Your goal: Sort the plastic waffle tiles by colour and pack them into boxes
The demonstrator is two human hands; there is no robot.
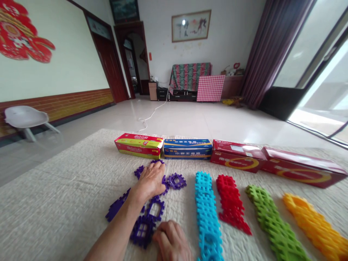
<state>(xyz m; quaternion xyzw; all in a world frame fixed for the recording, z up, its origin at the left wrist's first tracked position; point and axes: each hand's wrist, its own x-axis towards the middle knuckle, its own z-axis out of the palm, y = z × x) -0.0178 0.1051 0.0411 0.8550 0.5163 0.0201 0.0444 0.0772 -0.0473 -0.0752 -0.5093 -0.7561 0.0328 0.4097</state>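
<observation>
Several purple interlocking plastic building pieces (pixel 177 181) lie loosely on the quilted mat (pixel 81 203), some with window-like openings. Reaching over the far ones is my left hand (pixel 152 178); its fingers bend down onto a purple piece, which it partly covers. My right hand (pixel 174 241) is low in the view, resting curled on the mat beside a purple window piece (pixel 142 232). Its fingertips are hidden beneath it. Right of my hands lie joined strips of the same kind of piece: blue (pixel 208 214), red (pixel 230 201), green (pixel 274 223) and yellow (pixel 315 224).
Along the far side of the mat stand a red-yellow box (pixel 139 145), a blue box (pixel 187 149) and two dark red boxes (pixel 237 155). A white cable (pixel 152 115) crosses the tiled floor. At left stands a white chair (pixel 27 117).
</observation>
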